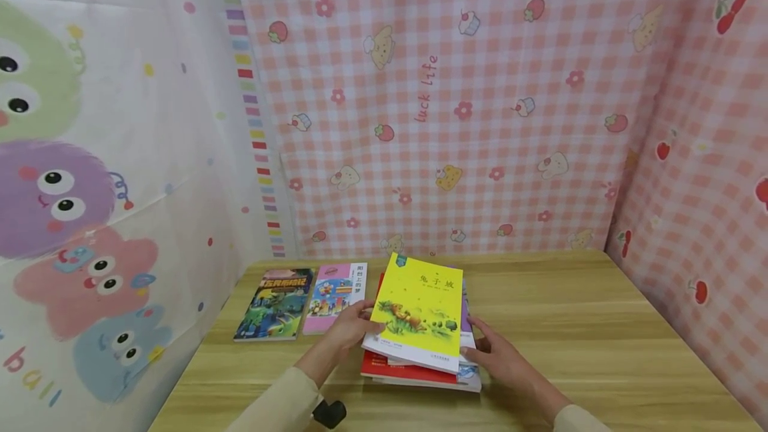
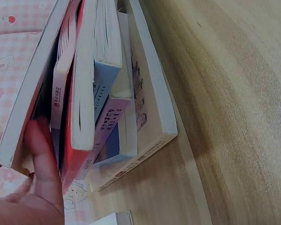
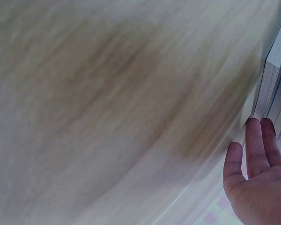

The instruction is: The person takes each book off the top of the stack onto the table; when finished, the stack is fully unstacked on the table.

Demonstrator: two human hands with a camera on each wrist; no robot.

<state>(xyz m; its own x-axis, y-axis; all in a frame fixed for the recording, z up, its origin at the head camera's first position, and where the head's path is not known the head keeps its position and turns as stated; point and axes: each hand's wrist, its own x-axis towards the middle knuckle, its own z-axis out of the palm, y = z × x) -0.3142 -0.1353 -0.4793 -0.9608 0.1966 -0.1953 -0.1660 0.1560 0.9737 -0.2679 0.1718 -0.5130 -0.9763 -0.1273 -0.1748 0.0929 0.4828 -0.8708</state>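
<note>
A yellow picture book (image 1: pixel 426 299) lies askew on top of a pile of books in the head view. My left hand (image 1: pixel 351 327) grips its left edge, and in the left wrist view the fingers (image 2: pixel 41 150) reach beneath this top book, which is tilted up from the pile. Below it show a red book (image 1: pixel 414 370) and, at the right side, a purple cover (image 1: pixel 467 309). My right hand (image 1: pixel 498 355) is at the pile's right side. In the right wrist view its extended fingers (image 3: pixel 255 145) touch the book edges (image 3: pixel 270 84).
Two books lie side by side left of the pile: a dark green one (image 1: pixel 275 305) and a pink one (image 1: pixel 324 322). The wooden table (image 1: pixel 570 312) backs onto a pink checked curtain (image 1: pixel 456 145). A small black object (image 1: pixel 329 413) is by the left sleeve.
</note>
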